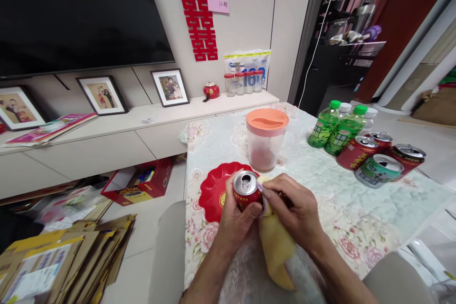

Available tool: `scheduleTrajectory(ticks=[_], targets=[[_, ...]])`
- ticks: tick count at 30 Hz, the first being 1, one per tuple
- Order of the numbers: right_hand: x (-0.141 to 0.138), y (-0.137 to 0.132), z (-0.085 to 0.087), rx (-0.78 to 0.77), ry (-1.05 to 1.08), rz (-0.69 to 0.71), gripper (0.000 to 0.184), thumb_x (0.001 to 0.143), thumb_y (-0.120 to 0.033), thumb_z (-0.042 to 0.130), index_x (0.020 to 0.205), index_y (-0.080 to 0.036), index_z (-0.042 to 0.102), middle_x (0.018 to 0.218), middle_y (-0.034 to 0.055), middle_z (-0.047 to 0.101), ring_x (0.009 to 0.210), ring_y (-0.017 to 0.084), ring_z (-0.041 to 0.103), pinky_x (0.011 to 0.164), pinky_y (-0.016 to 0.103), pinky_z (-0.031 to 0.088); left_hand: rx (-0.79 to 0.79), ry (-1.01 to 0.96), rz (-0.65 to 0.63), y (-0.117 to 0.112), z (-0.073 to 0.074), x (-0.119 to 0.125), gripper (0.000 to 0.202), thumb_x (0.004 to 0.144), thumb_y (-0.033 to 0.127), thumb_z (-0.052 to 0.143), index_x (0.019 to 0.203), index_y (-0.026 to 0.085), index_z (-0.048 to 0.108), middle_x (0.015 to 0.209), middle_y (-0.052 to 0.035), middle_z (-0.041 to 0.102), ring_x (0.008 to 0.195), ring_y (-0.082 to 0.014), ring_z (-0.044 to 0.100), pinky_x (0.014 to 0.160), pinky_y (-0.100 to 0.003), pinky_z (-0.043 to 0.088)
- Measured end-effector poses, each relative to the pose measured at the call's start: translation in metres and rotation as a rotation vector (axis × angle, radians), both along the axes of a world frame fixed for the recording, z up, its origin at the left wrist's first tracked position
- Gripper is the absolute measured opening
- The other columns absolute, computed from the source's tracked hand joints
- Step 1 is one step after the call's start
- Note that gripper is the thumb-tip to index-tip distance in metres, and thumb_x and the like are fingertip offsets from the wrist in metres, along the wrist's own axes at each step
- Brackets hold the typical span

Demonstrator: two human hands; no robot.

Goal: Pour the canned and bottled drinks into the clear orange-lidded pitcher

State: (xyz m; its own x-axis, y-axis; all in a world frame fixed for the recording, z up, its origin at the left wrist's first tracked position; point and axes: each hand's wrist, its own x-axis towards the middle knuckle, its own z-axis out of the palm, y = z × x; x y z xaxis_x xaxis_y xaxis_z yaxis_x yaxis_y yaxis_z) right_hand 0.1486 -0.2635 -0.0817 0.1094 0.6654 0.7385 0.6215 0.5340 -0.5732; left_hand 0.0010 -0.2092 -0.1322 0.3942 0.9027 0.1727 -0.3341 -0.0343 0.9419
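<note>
Can (245,194) — gripping it in curled left hand (233,221), pinching cloth (276,240) against its side with closed right hand (295,204) — possibly risking slipping from pressing too hard.

"How many cans (245,185)?"
"Five: four standing together on the table, and one held."
"And bottles (344,135)?"
"Four, two green-capped and two white-capped (that second pair is partly hidden)."
"Jars (240,84)?"
"Four, all red-lidded. Framed photos (171,88), three."
"The rest?"
"One red plate (212,194), one orange-lidded tub (265,140), one yellow cloth (278,247), one small red pot (211,90), two hands (297,209)."
</note>
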Motion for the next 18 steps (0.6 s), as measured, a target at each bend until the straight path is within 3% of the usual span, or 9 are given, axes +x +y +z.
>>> scheduleTrajectory(ticks=[5, 10, 14, 18], targets=[[-0.002, 0.0, 0.0, 0.051, -0.068, 0.118, 0.019, 0.097, -0.006, 0.063, 0.104, -0.022, 0.07, 0.089, 0.0023, 0.075, 0.081, 0.014, 0.069, 0.072, 0.025, 0.056, -0.063, 0.065, 0.037, -0.007, 0.011, -0.004, 0.078, 0.085, 0.066, 0.078, 0.146, 0.03, 0.046, 0.136, -0.009, 0.066, 0.128, -0.0332, 0.063, 0.11, -0.044, 0.05], [0.003, 0.003, -0.006, 0.011, 0.003, -0.015, 0.012, 0.097, -0.012, 0.064, 0.098, -0.023, 0.07, 0.083, -0.0004, 0.071, 0.076, 0.013, 0.067, 0.069, 0.024, 0.053, -0.049, -0.011, 0.002, -0.008, 0.012, -0.005, 0.069, 0.088, 0.055, 0.08, 0.144, 0.029, 0.049, 0.145, -0.0085, 0.062, 0.135, -0.0309, 0.059, 0.115, -0.041, 0.046], [0.008, 0.008, -0.016, -0.178, 0.15, -0.067, 0.01, 0.1, -0.026, 0.061, 0.099, -0.022, 0.07, 0.084, 0.0007, 0.072, 0.07, 0.013, 0.064, 0.064, 0.025, 0.05, -0.041, -0.094, -0.091, -0.003, 0.001, -0.006, 0.076, 0.082, 0.051, 0.087, 0.144, 0.026, 0.051, 0.142, -0.0111, 0.064, 0.132, -0.0327, 0.061, 0.111, -0.041, 0.049], [0.012, 0.015, -0.024, -0.389, 0.176, -0.043, 0.019, 0.099, -0.034, 0.057, 0.093, -0.02, 0.069, 0.077, 0.0017, 0.071, 0.065, 0.015, 0.061, 0.061, 0.028, 0.048, -0.033, -0.123, -0.075, -0.002, -0.004, -0.006, 0.073, 0.077, 0.049, 0.091, 0.137, 0.024, 0.057, 0.135, -0.0111, 0.068, 0.125, -0.0317, 0.065, 0.105, -0.038, 0.054]])
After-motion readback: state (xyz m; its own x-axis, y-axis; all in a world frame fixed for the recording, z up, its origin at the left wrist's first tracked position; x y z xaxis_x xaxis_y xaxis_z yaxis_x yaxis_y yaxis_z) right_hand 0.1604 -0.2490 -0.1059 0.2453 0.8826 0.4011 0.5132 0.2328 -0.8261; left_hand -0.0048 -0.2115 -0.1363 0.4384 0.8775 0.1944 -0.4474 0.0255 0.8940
